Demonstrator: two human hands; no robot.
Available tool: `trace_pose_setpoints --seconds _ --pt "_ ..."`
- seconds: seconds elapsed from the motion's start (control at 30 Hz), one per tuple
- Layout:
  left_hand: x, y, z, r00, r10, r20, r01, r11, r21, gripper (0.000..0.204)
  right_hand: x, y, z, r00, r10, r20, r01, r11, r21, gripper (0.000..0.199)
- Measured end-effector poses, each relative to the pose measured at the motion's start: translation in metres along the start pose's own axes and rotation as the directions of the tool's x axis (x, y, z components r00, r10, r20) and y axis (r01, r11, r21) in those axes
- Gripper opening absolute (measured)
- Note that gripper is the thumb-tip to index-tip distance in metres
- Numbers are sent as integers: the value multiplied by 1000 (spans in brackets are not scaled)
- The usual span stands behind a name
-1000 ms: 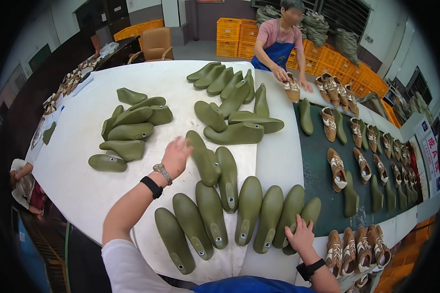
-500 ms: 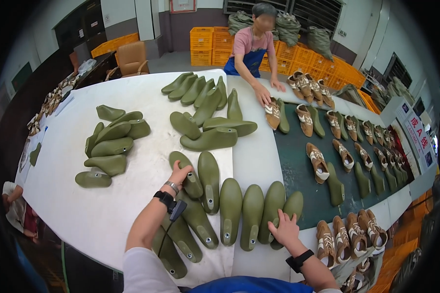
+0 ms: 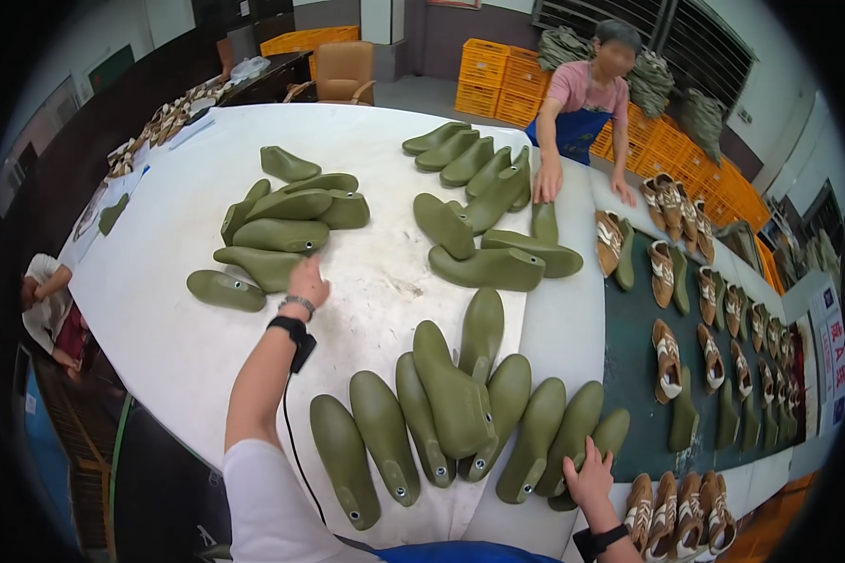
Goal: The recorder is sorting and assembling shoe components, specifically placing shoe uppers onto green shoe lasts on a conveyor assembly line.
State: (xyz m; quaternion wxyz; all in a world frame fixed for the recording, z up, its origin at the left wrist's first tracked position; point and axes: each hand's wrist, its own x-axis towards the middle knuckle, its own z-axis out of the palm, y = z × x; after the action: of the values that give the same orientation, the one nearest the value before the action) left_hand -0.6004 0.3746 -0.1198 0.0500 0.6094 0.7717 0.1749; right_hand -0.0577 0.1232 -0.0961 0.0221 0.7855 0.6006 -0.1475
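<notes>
Green shoe lasts lie in groups on the white table. My left hand (image 3: 308,283) has reached the left pile, its fingers curled over the right end of a shoe last (image 3: 253,266); the fingertips are partly hidden. Close to me, several lasts fan out in a row, and one last (image 3: 451,389) lies across the top of its neighbours. At the row's right end my right hand (image 3: 590,477) rests with fingers spread on the outermost last (image 3: 613,430), touching the one beside it (image 3: 577,422).
Across the table a co-worker's hand (image 3: 547,178) touches a last in the far group. To the right, a dark green conveyor belt (image 3: 629,375) carries brown sneakers (image 3: 667,361) and lasts. More sneakers (image 3: 690,507) stand at its near edge. Orange crates (image 3: 483,80) are stacked behind.
My left hand has let go of a last, which now lies atop the near row, and moved to the left pile. The co-worker's hand has gone from a sneaker to a last. My view has turned left.
</notes>
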Motion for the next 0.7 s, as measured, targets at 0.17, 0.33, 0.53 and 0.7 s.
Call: trace_pose_setpoints --seconds 0.17,0.33,0.53,0.7 --pt "56 -23 18 959 97 -265 -4 944 330 39 -2 3 -1 1000 8 -5 -8 1000 11 71" --pt "103 -52 63 975 -17 -222 119 882 455 28 -10 -6 -6 1000 -2 -5 2 1000 9 65" --pt "115 -40 54 995 59 -76 -7 827 562 11 -5 -9 -9 1000 9 11 -9 1000 -1 63" --pt "33 8 -15 633 749 196 -768 639 41 15 2 -8 -10 999 -41 -10 40 999 -21 62"
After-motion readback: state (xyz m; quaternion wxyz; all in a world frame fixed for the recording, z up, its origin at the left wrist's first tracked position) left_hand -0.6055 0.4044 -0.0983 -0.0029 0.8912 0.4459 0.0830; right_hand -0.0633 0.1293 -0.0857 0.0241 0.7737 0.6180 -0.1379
